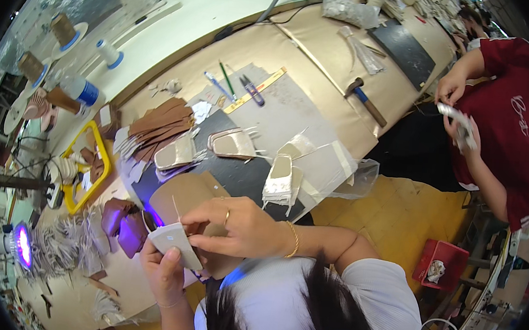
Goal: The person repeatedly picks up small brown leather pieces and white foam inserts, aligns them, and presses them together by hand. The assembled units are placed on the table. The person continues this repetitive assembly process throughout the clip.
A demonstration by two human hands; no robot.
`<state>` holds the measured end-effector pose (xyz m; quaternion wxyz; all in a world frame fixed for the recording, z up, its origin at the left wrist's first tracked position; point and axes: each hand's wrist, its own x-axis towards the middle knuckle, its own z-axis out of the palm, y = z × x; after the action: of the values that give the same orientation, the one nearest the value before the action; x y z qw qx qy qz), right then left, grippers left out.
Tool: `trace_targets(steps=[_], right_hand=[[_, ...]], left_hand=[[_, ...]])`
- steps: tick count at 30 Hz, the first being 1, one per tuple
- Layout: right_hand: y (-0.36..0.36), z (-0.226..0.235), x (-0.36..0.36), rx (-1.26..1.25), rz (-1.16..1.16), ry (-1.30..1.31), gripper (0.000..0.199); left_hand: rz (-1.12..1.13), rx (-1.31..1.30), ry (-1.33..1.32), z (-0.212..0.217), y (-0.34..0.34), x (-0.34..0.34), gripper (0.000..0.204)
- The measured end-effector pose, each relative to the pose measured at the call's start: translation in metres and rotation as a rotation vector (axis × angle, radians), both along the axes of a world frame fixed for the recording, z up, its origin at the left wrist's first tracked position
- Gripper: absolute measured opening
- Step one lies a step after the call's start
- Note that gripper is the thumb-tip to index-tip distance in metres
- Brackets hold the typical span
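Note:
My left hand point(166, 276) is closed on a pale grey flat piece point(175, 243), with the thumb pressed on its face. The piece looks like stacked leather or lining and bears a small bluish mark. My right hand point(242, 226) bends over its upper right edge, fingertips and thumb pinched there; the exact grip is partly hidden. A thin pale strand point(175, 206) stands up beside the fingers. Under and beyond my hands lies a brown sheet point(178, 196). Small stacks of cream leather pieces point(282, 178) with loose strips rest on the dark board point(211, 128) ahead.
Brown leather strips point(160, 123), a yellow frame point(106, 169), purple-lit brown pieces point(125, 225) and a lit lamp point(22, 245) are at left. Snips point(252, 92), a pencil point(227, 79) and a hammer point(366, 101) lie farther off. A co-worker in red point(504, 118) handles a pale piece at right.

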<state>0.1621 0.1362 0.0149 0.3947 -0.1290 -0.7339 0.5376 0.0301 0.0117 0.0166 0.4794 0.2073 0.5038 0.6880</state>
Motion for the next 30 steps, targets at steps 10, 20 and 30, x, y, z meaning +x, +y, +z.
trace_targets(steps=[10, 20, 30], right_hand=[[0.007, -0.01, 0.002, 0.452, -0.256, 0.113, 0.017], [0.011, -0.014, 0.005, 0.345, -0.212, -0.015, 0.009], [0.003, -0.021, 0.0, -0.596, 0.199, 0.011, 0.023]], left_hand=[[0.036, 0.033, 0.158, -0.014, 0.005, -0.003, 0.048], [0.125, -0.074, 0.286, 0.0, 0.014, 0.008, 0.043], [0.078, 0.016, 0.143, -0.014, 0.011, 0.003, 0.039]])
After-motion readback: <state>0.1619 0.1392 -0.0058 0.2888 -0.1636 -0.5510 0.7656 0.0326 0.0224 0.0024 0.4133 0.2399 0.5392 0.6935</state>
